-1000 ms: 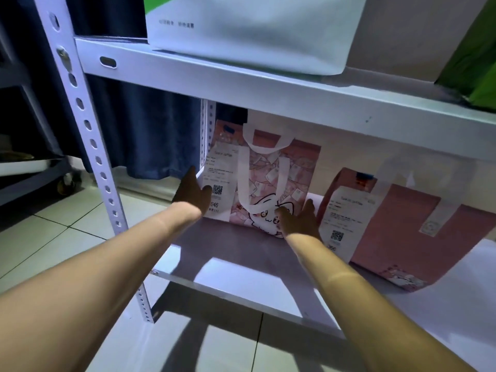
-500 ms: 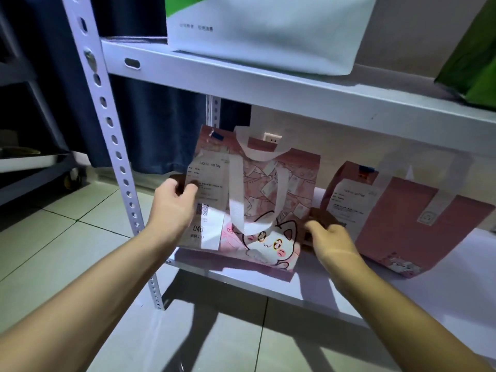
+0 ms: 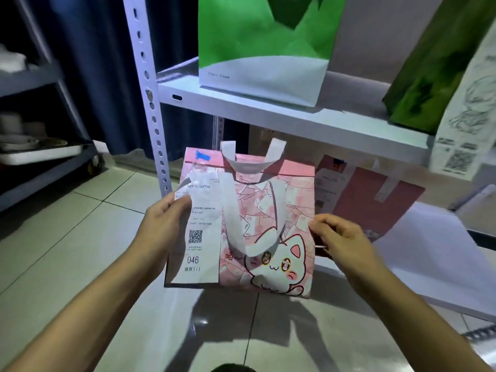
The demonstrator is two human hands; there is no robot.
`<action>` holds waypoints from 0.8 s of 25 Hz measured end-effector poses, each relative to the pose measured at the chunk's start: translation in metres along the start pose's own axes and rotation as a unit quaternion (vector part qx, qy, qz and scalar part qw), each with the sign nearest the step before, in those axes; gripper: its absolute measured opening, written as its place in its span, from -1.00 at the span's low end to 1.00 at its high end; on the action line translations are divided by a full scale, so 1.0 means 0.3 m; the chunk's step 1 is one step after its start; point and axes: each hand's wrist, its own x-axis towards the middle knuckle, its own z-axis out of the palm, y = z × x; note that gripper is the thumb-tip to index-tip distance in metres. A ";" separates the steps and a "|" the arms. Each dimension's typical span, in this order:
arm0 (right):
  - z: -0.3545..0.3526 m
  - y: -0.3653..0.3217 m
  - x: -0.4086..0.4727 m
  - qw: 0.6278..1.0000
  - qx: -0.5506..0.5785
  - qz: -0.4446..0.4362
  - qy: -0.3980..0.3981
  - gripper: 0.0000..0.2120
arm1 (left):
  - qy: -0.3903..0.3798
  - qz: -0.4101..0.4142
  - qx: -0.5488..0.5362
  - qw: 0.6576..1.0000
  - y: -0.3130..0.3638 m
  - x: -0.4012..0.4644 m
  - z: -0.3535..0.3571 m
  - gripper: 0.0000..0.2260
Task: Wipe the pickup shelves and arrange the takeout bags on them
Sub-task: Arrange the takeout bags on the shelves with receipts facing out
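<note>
A pink takeout bag with a cat picture [image 3: 271,237], white handles and a receipt marked 046 hangs in the air in front of the white rack. My left hand [image 3: 161,232] grips its left edge and my right hand [image 3: 341,240] grips its right edge. The bag is off the lower shelf [image 3: 429,264] and over the tiled floor. A second pink bag [image 3: 375,202] stands on the lower shelf behind my right hand. On the upper shelf [image 3: 268,111] stand a green-and-white bag [image 3: 265,44] and a darker green bag [image 3: 440,65].
The rack's perforated white upright [image 3: 150,103] rises just left of the held bag. A long printed receipt [image 3: 467,103] hangs over the upper shelf edge at right. A dark cart with trays [image 3: 40,154] stands at far left before a blue curtain.
Both hands reached in to the cat bag on the lower shelf, took hold of its sides, and pulled it forward off the shelf and up toward me.
</note>
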 end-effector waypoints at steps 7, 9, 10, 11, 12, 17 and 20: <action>-0.005 -0.245 -0.159 0.993 -0.028 -0.014 -0.110 -0.77 | -0.012 -0.004 -0.031 0.999 0.154 -0.180 -0.175 -0.80; 0.006 -0.336 -0.162 0.990 -0.042 -0.043 -0.131 -0.76 | -0.007 0.007 -0.051 0.999 0.219 -0.189 -0.209 -0.79; 0.011 -0.380 -0.161 0.988 -0.042 -0.061 -0.136 -0.76 | -0.002 0.017 -0.062 0.998 0.252 -0.189 -0.220 -0.79; 0.018 -0.425 -0.159 0.987 -0.034 -0.077 -0.137 -0.77 | 0.002 0.029 -0.067 0.997 0.287 -0.190 -0.231 -0.79; 0.025 -0.463 -0.156 0.987 -0.028 -0.091 -0.132 -0.77 | 0.003 0.039 -0.066 0.997 0.313 -0.191 -0.242 -0.79; 0.034 -0.665 -0.047 0.984 0.063 -0.152 0.065 -0.90 | 0.011 0.061 -0.088 0.994 0.392 -0.193 -0.264 -0.80; 0.020 -0.791 0.071 0.971 0.109 -0.144 0.159 -0.53 | 0.027 0.073 -0.098 0.992 0.410 -0.190 -0.279 -0.81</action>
